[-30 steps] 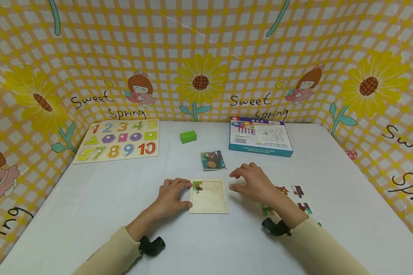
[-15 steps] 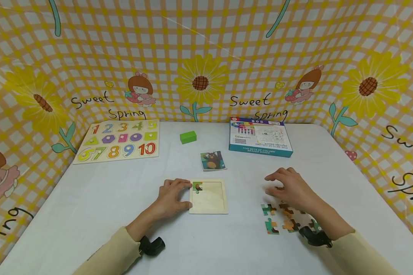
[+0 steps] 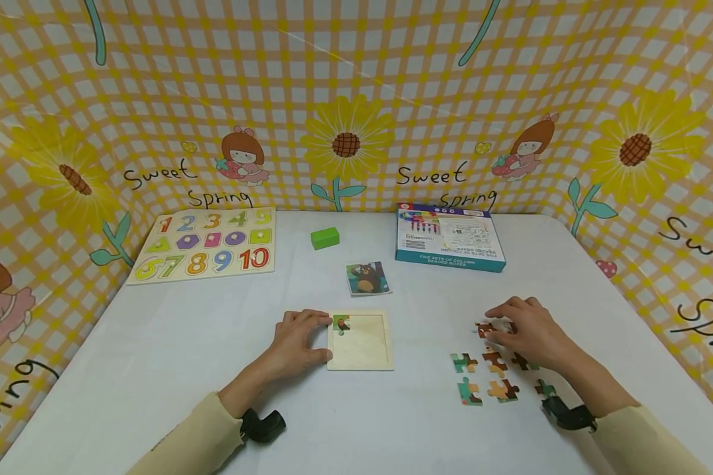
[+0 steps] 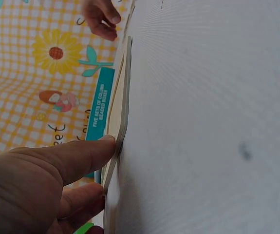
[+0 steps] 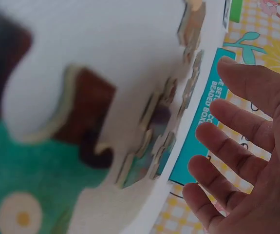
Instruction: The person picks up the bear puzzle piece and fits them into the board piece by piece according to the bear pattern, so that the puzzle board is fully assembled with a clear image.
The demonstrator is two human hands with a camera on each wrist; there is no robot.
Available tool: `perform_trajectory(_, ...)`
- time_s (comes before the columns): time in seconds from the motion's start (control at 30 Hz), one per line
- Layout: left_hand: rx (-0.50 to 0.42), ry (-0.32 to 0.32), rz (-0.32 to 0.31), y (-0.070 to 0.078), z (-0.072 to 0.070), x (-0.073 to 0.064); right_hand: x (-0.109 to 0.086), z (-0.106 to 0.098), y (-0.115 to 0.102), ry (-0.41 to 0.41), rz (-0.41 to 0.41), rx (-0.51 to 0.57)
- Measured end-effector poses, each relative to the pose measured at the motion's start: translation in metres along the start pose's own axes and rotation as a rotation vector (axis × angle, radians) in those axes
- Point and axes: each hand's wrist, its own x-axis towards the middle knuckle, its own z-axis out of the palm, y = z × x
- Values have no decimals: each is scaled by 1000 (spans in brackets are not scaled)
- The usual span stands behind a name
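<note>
My left hand (image 3: 297, 343) rests against the left side of a square wooden puzzle tray (image 3: 362, 349), thumb and fingertips touching its edge. In the tray's far left corner lies one green-and-brown jigsaw piece (image 3: 340, 322). My right hand (image 3: 531, 333) hovers over loose jigsaw pieces to the right, its fingertips near a brown piece (image 3: 484, 329). The right wrist view shows that hand's fingers (image 5: 237, 156) spread and holding nothing, with a large blurred brown-and-green piece (image 5: 13, 161) close to the camera. Some pieces are partly hidden under the right hand.
Behind the tray lies a bear picture card (image 3: 368, 278). Farther back are a green block (image 3: 325, 238), a number-and-shape board (image 3: 204, 244) at left and a blue-edged box (image 3: 449, 237) at right. More jigsaw pieces (image 3: 504, 390) lie near the right forearm.
My right hand has moved away from beside the tray to the right, over the loose pieces, and lowered towards them. The left hand and tray have stayed put.
</note>
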Motion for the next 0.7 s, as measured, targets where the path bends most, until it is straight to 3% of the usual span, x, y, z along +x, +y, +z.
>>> perform_trajectory(0.7, 10, -10, -8, 0, 1, 1, 0, 7, 15, -37, 15, -15)
